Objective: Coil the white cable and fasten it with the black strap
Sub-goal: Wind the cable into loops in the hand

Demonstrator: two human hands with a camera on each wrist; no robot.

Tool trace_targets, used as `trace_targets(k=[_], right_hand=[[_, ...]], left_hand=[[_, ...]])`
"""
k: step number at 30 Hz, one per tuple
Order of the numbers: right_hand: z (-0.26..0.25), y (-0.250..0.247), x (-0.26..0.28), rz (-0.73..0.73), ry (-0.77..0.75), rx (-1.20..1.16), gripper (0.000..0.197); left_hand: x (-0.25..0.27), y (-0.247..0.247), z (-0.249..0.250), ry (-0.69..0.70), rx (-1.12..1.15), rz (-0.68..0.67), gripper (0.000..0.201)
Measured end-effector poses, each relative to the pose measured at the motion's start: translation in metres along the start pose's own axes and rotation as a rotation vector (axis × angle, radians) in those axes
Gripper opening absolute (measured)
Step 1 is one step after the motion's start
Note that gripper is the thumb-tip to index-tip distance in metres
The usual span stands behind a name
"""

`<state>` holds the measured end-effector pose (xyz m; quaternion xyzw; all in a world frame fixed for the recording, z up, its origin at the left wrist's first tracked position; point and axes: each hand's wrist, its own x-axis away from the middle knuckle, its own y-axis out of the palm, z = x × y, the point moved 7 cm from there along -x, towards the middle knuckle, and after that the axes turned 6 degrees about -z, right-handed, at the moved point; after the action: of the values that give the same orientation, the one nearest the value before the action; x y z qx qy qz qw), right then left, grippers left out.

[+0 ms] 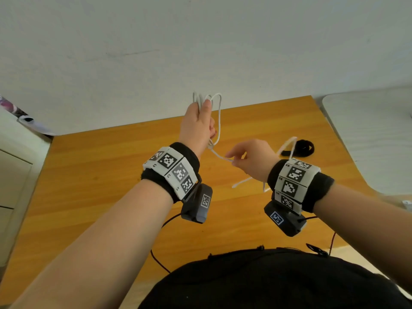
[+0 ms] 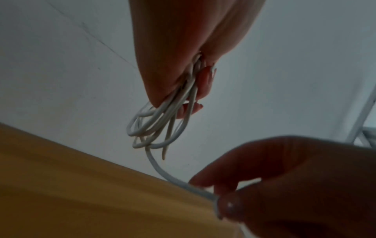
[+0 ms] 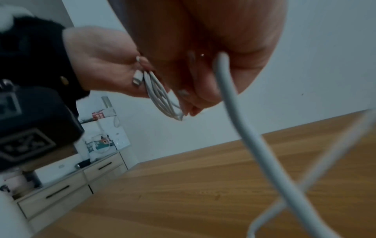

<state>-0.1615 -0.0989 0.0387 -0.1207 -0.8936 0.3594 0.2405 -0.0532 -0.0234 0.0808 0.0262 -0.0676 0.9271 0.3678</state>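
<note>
White cable point(image 1: 219, 112): thin, round, smooth-jacketed, gathered into several long narrow loops and held up above the wooden table point(image 1: 93, 175). Loops pinched flat in the left hand point(image 1: 198, 126), thumb and fingers curled round the bundle, rounded ends sticking out past the fingertips; small plug point(image 3: 137, 77) seen against the palm. Free run pinched between thumb and forefinger of the right hand point(image 1: 249, 157), just beside the left, tail hanging slack toward the table. Coiling judged part done, fastening not yet begun. Best done by feeding each new turn to the same length as the rest, laying it flat without twist, keeping the left pinch firm so no loop slipped. Black strap point(image 1: 299, 148): soft, fuzzy-looking band, curled into a ring, lying on the table just beyond the right hand. Table: orange wood grain, smooth, rounded corner.
</note>
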Motion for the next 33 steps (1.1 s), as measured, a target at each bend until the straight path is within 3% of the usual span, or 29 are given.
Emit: trace_targets(k=[3, 5, 13, 16, 19, 22, 27, 33], right_hand=[[-0.003, -0.008, 0.006, 0.069, 0.012, -0.23, 0.008], [-0.004, -0.012, 0.008, 0.082, 0.035, -0.381, 0.015], [-0.006, -0.006, 0.015, -0.201, 0.161, -0.928, 0.027], [-0.005, -0.009, 0.017, -0.174, 0.151, -0.958, 0.022], [-0.006, -0.018, 0.02, -0.044, 0.094, -0.903, 0.014], [-0.006, -0.024, 0.02, 0.01, 0.075, -0.878, 0.019], [-0.005, -0.011, 0.024, -0.128, 0.112, -0.792, 0.027], [-0.006, 0.011, 0.029, -0.238, 0.088, -0.708, 0.007]], left_hand=[[0.004, 0.006, 0.0, 0.074, -0.24, -0.026, 0.028], [0.007, 0.01, 0.0, 0.115, -0.367, -0.047, 0.027], [0.008, 0.019, -0.009, 0.114, -0.523, -0.132, 0.028], [0.008, 0.02, -0.014, 0.098, -0.596, -0.164, 0.031], [0.009, 0.023, -0.024, 0.025, -0.56, -0.233, 0.029], [0.009, 0.022, -0.029, 0.008, -0.565, -0.218, 0.03], [0.004, 0.015, -0.022, 0.048, -0.517, -0.123, 0.032], [-0.003, 0.002, -0.011, 0.057, -0.36, -0.004, 0.027]])
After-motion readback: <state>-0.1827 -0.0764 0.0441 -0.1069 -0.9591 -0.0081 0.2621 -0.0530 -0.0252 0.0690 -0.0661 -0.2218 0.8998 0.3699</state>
